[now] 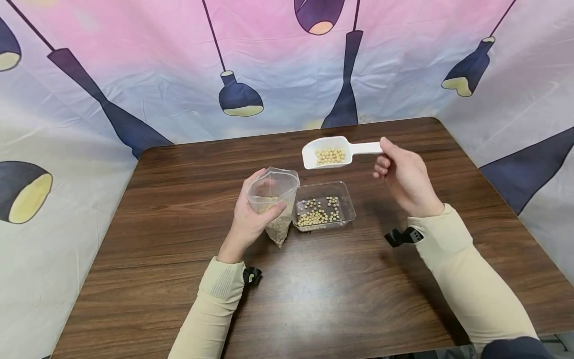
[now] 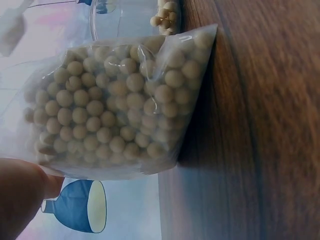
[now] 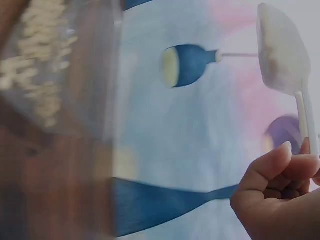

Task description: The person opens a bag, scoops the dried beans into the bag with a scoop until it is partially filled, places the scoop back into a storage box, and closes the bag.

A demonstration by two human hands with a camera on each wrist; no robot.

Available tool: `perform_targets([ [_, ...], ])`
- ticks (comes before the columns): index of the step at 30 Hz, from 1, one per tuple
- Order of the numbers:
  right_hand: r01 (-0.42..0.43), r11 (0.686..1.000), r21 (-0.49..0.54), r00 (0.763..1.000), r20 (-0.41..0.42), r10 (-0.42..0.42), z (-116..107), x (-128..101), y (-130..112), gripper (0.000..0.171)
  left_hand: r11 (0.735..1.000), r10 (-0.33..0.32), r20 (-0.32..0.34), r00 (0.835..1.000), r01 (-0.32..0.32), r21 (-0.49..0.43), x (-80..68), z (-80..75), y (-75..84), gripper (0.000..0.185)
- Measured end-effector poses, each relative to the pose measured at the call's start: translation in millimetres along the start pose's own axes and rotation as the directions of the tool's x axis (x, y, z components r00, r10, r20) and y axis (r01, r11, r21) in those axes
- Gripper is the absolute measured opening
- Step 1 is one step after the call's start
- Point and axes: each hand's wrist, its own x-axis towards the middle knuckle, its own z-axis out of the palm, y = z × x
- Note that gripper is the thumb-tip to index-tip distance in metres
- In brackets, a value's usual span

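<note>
In the head view my right hand [image 1: 410,182] grips the handle of a white scoop [image 1: 359,148], raised over the table. Pale round beans [image 1: 331,156] lie in its bowl. My left hand [image 1: 251,219] holds a clear plastic bag [image 1: 280,182] by its upper part, thumb across the near side, its mouth spread wide. The same kind of beans [image 2: 100,110] fill the lower bag, which tapers to a corner close to the table in the left wrist view. Just right of the bag sits a clear rectangular container [image 1: 349,212] with loose beans [image 1: 314,217] over part of its bottom.
The brown wooden table [image 1: 179,199] stretches out around the container and both arms. Behind it and along the sides hangs a cloth backdrop [image 1: 170,89] printed with lamps. A black strap [image 1: 403,237] sits at the right wrist, another [image 1: 252,275] at the left.
</note>
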Motion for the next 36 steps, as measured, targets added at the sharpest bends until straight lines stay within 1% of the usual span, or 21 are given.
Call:
perform_targets([
  [3,0.094,0.996,-0.007,0.995,0.03,-0.093,16,-2,-11,0.03,1.0,-0.004,0.001,1.0,0.004,0.006,0.2,-0.2,-0.2,0.074],
  [7,0.194,0.98,-0.041,0.979,0.069,-0.191,36,-6,-21,0.036,1.0,-0.003,0.003,1.0,0.003,0.008,0.7,-0.2,-0.7,0.074],
  [11,0.275,0.957,-0.095,0.96,0.086,-0.268,51,-11,-26,0.042,1.0,-0.001,0.007,1.0,0.001,0.012,1.0,0.2,-1.5,0.074],
  [15,0.337,0.928,-0.155,0.941,0.098,-0.325,59,-15,-30,0.043,1.0,0.005,0.007,1.0,-0.005,0.014,0.8,0.5,-2.0,0.074],
  [17,0.367,0.912,-0.182,0.93,0.103,-0.353,62,-16,-31,0.042,1.0,0.008,0.006,1.0,-0.008,0.014,0.6,0.5,-1.9,0.074],
  [19,0.404,0.889,-0.215,0.914,0.114,-0.388,63,-18,-32,0.041,1.0,0.012,0.005,1.0,-0.013,0.016,0.4,0.3,-1.9,0.074],
  [21,0.448,0.86,-0.246,0.894,0.13,-0.428,65,-20,-34,0.041,1.0,0.011,0.005,1.0,-0.011,0.018,0.3,0.2,-1.6,0.074],
  [22,0.471,0.839,-0.273,0.882,0.138,-0.45,66,-21,-34,0.041,1.0,0.009,0.005,1.0,-0.009,0.019,0.3,0.2,-1.4,0.074],
  [25,0.541,0.754,-0.374,0.838,0.164,-0.52,68,-25,-36,0.038,1.0,-0.008,-0.003,1.0,0.008,0.026,0.5,0.1,-0.5,0.075],
  [26,0.558,0.719,-0.415,0.824,0.171,-0.541,69,-26,-36,0.036,0.999,-0.015,-0.004,1.0,0.015,0.028,0.6,0.1,-0.1,0.075],
  [28,0.59,0.643,-0.488,0.791,0.189,-0.582,70,-29,-36,0.031,0.999,-0.023,-0.006,1.0,0.023,0.025,0.7,0.1,0.4,0.075],
  [29,0.612,0.604,-0.511,0.77,0.212,-0.601,71,-30,-36,0.029,0.999,-0.027,-0.007,1.0,0.028,0.028,0.6,0.0,0.7,0.075],
  [30,0.638,0.558,-0.531,0.745,0.242,-0.621,72,-32,-36,0.027,0.999,-0.029,-0.007,1.0,0.029,0.028,0.6,0.0,0.8,0.075],
  [31,0.669,0.499,-0.551,0.712,0.279,-0.645,73,-33,-36,0.025,0.999,-0.026,-0.005,1.0,0.026,0.026,0.6,-0.1,0.8,0.075],
  [32,0.708,0.429,-0.562,0.665,0.323,-0.673,73,-34,-35,0.026,0.999,-0.024,-0.003,1.0,0.024,0.022,0.5,-0.3,0.6,0.075],
  [33,0.746,0.346,-0.569,0.608,0.372,-0.701,74,-35,-34,0.028,1.0,-0.023,-0.002,1.0,0.023,0.018,0.4,-0.3,0.5,0.075],
  [34,0.778,0.245,-0.578,0.545,0.429,-0.72,74,-36,-33,0.031,1.0,-0.021,0.001,1.0,0.021,0.013,0.3,-0.4,0.5,0.074],
  [35,0.8,0.132,-0.586,0.479,0.49,-0.728,74,-37,-32,0.033,1.0,-0.022,0.001,1.0,0.022,0.019,0.1,-0.7,0.4,0.074],
  [36,0.798,0.019,-0.602,0.427,0.544,-0.723,74,-37,-29,0.035,1.0,-0.021,0.002,1.0,0.021,0.015,0.0,-0.8,0.4,0.074],
])
